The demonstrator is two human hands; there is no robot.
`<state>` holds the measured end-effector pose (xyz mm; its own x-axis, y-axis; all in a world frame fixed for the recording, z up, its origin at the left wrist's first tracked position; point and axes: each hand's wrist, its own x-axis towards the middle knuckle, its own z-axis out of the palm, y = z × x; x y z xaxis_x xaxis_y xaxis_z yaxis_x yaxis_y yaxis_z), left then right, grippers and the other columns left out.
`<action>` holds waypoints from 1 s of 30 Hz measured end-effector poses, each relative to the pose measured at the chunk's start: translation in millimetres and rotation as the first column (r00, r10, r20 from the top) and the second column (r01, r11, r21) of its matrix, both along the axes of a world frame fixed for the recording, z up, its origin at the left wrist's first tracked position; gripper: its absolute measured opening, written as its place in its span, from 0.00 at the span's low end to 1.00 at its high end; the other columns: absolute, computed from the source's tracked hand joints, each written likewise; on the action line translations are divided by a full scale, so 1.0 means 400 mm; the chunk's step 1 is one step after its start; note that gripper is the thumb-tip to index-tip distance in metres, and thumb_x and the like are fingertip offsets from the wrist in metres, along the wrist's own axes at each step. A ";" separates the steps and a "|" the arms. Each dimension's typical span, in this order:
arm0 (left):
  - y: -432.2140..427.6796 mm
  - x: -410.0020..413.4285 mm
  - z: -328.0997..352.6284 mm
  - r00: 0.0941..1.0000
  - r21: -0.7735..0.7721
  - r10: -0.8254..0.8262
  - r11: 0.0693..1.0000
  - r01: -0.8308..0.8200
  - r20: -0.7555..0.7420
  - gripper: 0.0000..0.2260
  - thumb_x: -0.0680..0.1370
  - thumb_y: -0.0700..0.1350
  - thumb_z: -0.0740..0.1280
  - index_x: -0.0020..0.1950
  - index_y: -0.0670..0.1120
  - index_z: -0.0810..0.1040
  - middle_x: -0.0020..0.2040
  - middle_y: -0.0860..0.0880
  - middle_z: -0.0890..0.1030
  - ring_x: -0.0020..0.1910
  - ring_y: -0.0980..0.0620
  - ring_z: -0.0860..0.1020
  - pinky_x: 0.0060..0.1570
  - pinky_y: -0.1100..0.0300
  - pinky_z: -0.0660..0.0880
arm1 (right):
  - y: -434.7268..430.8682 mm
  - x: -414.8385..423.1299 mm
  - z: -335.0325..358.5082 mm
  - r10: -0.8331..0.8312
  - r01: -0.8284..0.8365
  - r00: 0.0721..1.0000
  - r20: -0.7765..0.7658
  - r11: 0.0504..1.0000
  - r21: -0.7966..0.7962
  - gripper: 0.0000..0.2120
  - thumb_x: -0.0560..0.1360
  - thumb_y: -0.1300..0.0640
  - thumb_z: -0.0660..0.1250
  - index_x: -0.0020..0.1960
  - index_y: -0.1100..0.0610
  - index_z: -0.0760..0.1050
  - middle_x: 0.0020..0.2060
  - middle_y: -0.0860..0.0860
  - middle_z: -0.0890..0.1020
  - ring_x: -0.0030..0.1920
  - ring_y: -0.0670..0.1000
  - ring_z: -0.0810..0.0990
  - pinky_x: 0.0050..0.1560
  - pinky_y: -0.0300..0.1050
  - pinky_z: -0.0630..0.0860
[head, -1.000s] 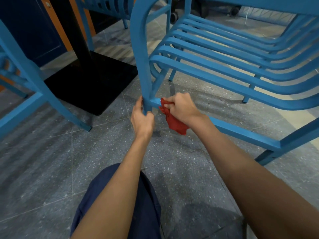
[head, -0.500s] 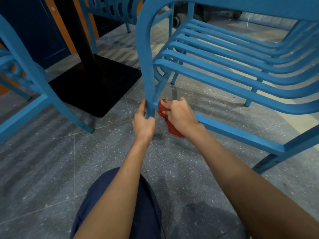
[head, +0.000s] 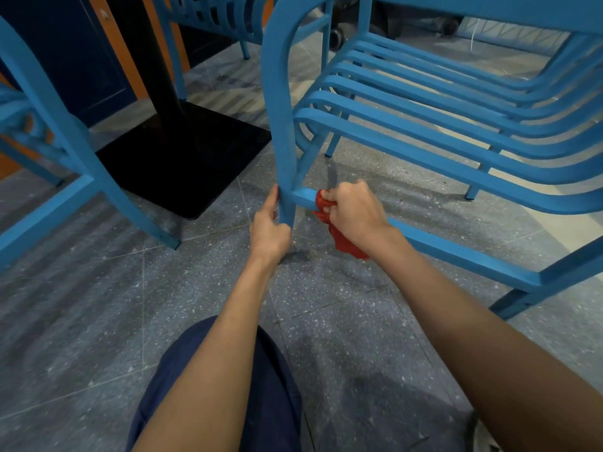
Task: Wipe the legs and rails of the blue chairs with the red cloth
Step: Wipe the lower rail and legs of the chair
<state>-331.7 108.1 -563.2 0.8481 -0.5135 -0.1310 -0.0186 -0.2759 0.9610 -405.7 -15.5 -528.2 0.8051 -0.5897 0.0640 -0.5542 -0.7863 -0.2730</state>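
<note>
A blue slatted chair [head: 440, 132] stands in front of me on the grey floor. My left hand [head: 270, 228] grips the lower end of its near front leg [head: 282, 125]. My right hand [head: 354, 213] is closed on the red cloth [head: 342, 238], which is wrapped around the low side rail [head: 456, 252] just beside the joint with that leg. Part of the cloth hangs below the rail. A second blue chair [head: 49, 151] stands at the left.
A black table pedestal with a square base [head: 182, 158] stands between the two chairs. Another blue chair [head: 212, 11] is behind it. My knee in dark blue trousers [head: 270, 386] fills the bottom centre. Speckled grey floor tiles lie all around.
My right hand and the red cloth have slid a little along the rail, away from the leg joint. The left hand keeps its grip on the leg.
</note>
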 end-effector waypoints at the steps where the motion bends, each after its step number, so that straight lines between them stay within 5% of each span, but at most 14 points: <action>1: 0.006 0.003 0.001 1.000 0.009 -0.023 1.000 0.023 0.002 0.36 0.72 0.26 0.54 0.76 0.52 0.58 0.74 0.56 0.64 0.65 0.53 0.70 0.52 0.71 0.72 | 0.011 0.016 0.010 -0.006 0.006 1.000 -0.007 1.000 0.003 0.12 0.78 0.54 0.63 0.58 0.57 0.79 0.49 0.59 0.79 0.48 0.60 0.78 0.44 0.49 0.75; 4: 0.019 0.013 0.000 0.997 0.031 -0.076 0.997 0.075 0.020 0.37 0.71 0.25 0.53 0.76 0.52 0.58 0.73 0.55 0.65 0.69 0.50 0.67 0.66 0.56 0.68 | 0.058 0.057 0.037 0.010 -0.010 0.999 -0.044 1.000 0.015 0.12 0.79 0.56 0.64 0.59 0.58 0.78 0.54 0.60 0.76 0.53 0.62 0.77 0.53 0.52 0.74; 9: 0.027 0.019 0.004 0.992 0.048 -0.119 0.992 0.117 0.049 0.37 0.71 0.24 0.54 0.76 0.50 0.57 0.74 0.52 0.64 0.72 0.52 0.63 0.70 0.56 0.63 | 0.077 0.009 0.037 0.179 -0.181 0.983 -0.031 0.980 -0.087 0.13 0.79 0.61 0.62 0.63 0.57 0.75 0.52 0.56 0.77 0.55 0.58 0.73 0.56 0.51 0.74; 13: 0.029 0.009 0.007 0.993 0.095 -0.115 0.989 0.111 0.036 0.37 0.72 0.26 0.55 0.76 0.54 0.57 0.74 0.53 0.64 0.71 0.49 0.65 0.69 0.54 0.65 | 0.026 -0.064 0.008 0.121 -0.122 0.992 -0.039 0.992 -0.035 0.20 0.78 0.59 0.64 0.68 0.48 0.73 0.58 0.55 0.77 0.50 0.56 0.76 0.57 0.49 0.76; 16: 0.025 -0.012 0.009 0.998 0.240 -0.054 0.970 0.046 0.029 0.29 0.76 0.32 0.59 0.74 0.52 0.63 0.67 0.48 0.73 0.60 0.50 0.75 0.54 0.61 0.71 | -0.013 -0.093 0.009 0.015 -0.015 1.000 0.004 0.995 0.101 0.16 0.78 0.59 0.64 0.63 0.48 0.78 0.53 0.55 0.81 0.50 0.55 0.76 0.54 0.48 0.76; 18: 0.018 -0.031 0.020 0.990 0.238 -0.040 0.969 0.071 -0.134 0.19 0.78 0.39 0.61 0.69 0.49 0.70 0.58 0.47 0.78 0.49 0.52 0.78 0.48 0.58 0.76 | -0.020 -0.117 0.029 -0.070 0.035 0.988 0.136 0.968 0.248 0.12 0.78 0.59 0.65 0.59 0.50 0.81 0.49 0.52 0.84 0.50 0.51 0.78 0.51 0.42 0.74; 20: 0.010 -0.056 0.043 0.903 0.107 -0.107 0.980 0.165 -0.417 0.15 0.79 0.48 0.64 0.66 0.49 0.72 0.55 0.46 0.80 0.50 0.48 0.80 0.48 0.50 0.80 | -0.009 -0.135 0.039 -0.176 0.081 0.956 0.234 0.928 0.364 0.09 0.78 0.56 0.66 0.56 0.52 0.82 0.44 0.48 0.83 0.47 0.47 0.78 0.48 0.38 0.71; 22: 0.003 -0.083 0.063 0.767 -0.095 -0.258 0.963 0.252 -0.587 0.19 0.76 0.56 0.66 0.66 0.53 0.71 0.56 0.45 0.80 0.51 0.44 0.81 0.46 0.46 0.80 | 0.009 -0.136 0.028 -0.280 0.095 0.916 0.286 0.847 0.523 0.08 0.77 0.54 0.68 0.54 0.52 0.83 0.42 0.48 0.83 0.44 0.47 0.79 0.48 0.43 0.73; 24: -0.009 -0.114 0.071 0.713 -0.244 -0.372 0.928 0.281 -0.594 0.23 0.74 0.59 0.67 0.67 0.57 0.70 0.58 0.47 0.80 0.50 0.46 0.82 0.43 0.47 0.80 | 0.023 -0.128 0.019 -0.363 0.029 0.877 0.315 0.694 0.719 0.08 0.77 0.53 0.68 0.51 0.55 0.83 0.43 0.52 0.85 0.44 0.49 0.80 0.51 0.51 0.76; 30: -0.011 -0.116 0.062 0.772 -0.373 -0.339 0.917 0.142 -0.538 0.20 0.71 0.51 0.72 0.62 0.50 0.77 0.55 0.47 0.82 0.51 0.50 0.81 0.51 0.49 0.78 | 0.021 -0.121 0.076 -0.335 -0.183 0.911 0.241 0.196 0.963 0.20 0.82 0.48 0.56 0.58 0.61 0.79 0.52 0.57 0.84 0.51 0.52 0.84 0.54 0.47 0.79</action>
<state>-378.2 103.8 -538.5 0.5002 -0.7856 -0.3640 0.5423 -0.0435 0.8390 -454.2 -7.3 -497.7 0.8173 -0.4446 -0.3666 -0.2602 0.2829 -0.9232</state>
